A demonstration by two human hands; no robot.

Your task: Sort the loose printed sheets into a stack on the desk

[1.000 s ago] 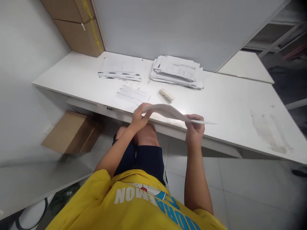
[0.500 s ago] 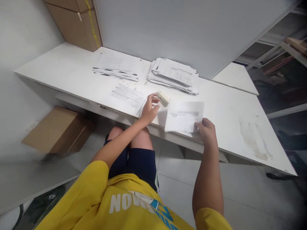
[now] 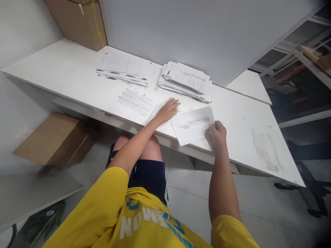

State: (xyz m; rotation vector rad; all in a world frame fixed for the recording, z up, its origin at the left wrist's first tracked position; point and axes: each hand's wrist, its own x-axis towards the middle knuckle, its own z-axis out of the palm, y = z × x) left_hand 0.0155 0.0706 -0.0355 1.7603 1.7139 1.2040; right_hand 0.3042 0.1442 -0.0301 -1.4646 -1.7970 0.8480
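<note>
1. Head view: paper [image 3: 193, 124] is pinched at one edge by the right hand [image 3: 218, 135], between both hands' fingers; being one-sidedly supported, it could crease.
2. Left hand [image 3: 167, 111] fingers are extended over something pale; whether it is gripped cannot be told.
3. Printed sheets [image 3: 137, 105] beside those fingers could be nudged by the wrist.

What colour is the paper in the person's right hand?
The paper is white with dark print, seen best in the head view.
</note>
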